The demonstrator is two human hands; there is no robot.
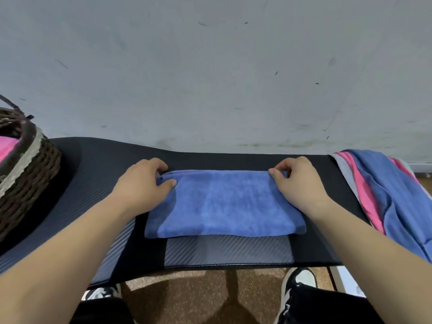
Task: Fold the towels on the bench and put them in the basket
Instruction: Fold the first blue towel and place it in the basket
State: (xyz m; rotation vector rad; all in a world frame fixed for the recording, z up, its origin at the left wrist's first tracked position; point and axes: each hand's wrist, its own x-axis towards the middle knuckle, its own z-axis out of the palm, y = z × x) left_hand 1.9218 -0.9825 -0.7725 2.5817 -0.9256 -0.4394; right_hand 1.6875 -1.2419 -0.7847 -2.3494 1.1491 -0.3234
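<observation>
A blue towel (222, 204) lies folded into a flat rectangle in the middle of the black bench (93, 174). My left hand (142, 183) pinches its far left corner between thumb and fingers. My right hand (297, 181) pinches its far right corner the same way. A dark woven basket (28, 169) stands on the bench's left end, with a pink towel (7, 146) showing inside it. On the right end, a heap of unfolded towels (385, 195) in blue, pink and grey hangs over the bench edge.
A grey wall (210, 66) rises right behind the bench. Below the front edge I see brown floor (210, 295), my two black-and-white shoes and dark trouser legs. A strip of bare bench lies between the towel and the front edge.
</observation>
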